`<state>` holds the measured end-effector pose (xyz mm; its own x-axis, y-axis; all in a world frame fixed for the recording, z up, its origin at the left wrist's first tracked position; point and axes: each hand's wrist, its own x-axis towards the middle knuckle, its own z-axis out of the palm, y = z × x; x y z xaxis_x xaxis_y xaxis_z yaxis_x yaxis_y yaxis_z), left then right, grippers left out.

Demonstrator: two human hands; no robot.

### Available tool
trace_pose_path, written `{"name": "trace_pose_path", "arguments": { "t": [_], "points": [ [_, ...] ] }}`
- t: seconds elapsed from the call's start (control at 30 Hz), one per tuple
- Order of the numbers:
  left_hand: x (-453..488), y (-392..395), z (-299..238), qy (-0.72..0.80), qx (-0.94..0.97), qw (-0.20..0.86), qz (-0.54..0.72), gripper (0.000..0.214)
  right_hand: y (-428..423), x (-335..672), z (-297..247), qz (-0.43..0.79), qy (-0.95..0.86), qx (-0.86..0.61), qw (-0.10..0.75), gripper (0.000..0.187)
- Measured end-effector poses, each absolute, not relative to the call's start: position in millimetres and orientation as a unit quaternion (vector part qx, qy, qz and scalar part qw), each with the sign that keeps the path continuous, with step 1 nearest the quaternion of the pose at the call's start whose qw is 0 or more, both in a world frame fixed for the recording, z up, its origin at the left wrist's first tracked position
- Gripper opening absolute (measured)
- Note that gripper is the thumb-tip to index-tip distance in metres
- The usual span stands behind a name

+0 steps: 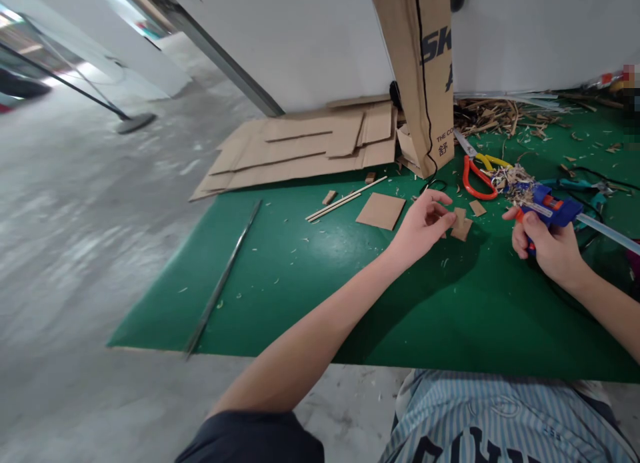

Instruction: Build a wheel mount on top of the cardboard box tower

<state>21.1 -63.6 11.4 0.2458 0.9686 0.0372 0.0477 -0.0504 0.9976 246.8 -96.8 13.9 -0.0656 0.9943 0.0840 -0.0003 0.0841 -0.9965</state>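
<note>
My left hand (425, 226) pinches a small cardboard piece (459, 217) between thumb and fingers, just above the green table. Another small cardboard piece (463, 231) shows right by it; whether the two touch I cannot tell. Wrapped round the handle of a blue glue gun (560, 203) is my right hand (550, 246). A translucent glue stick (607, 231) juts from the gun's back, and pale shavings and strings (517, 183) cover its nozzle end. Near the left hand lie a square cardboard piece (381, 211), thin wooden sticks (345, 199) and a small cardboard scrap (477, 208).
Red-handled scissors (477, 179) and teal pliers (570, 183) lie behind the glue gun. Cardboard sheets (300, 143) and a tall cardboard box (430, 83) stand at the back, beside a scrap heap (500, 116). A metal strip (225, 276) crosses the green table's (280, 316) left part.
</note>
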Motion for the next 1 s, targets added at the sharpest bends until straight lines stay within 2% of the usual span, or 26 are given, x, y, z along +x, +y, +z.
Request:
{"name": "trace_pose_path", "arguments": {
  "t": [0.3,1.0],
  "points": [
    [23.4,-67.3,13.9,0.470,0.699,0.418,0.339,0.001,-94.7,246.6,10.5,0.490,-0.541,-0.467,0.499,0.045],
    [25.2,-68.7,11.1,0.507,0.716,0.351,0.328,0.003,-92.7,241.6,12.8,0.483,-0.548,-0.496,0.470,0.051]
  ]
}}
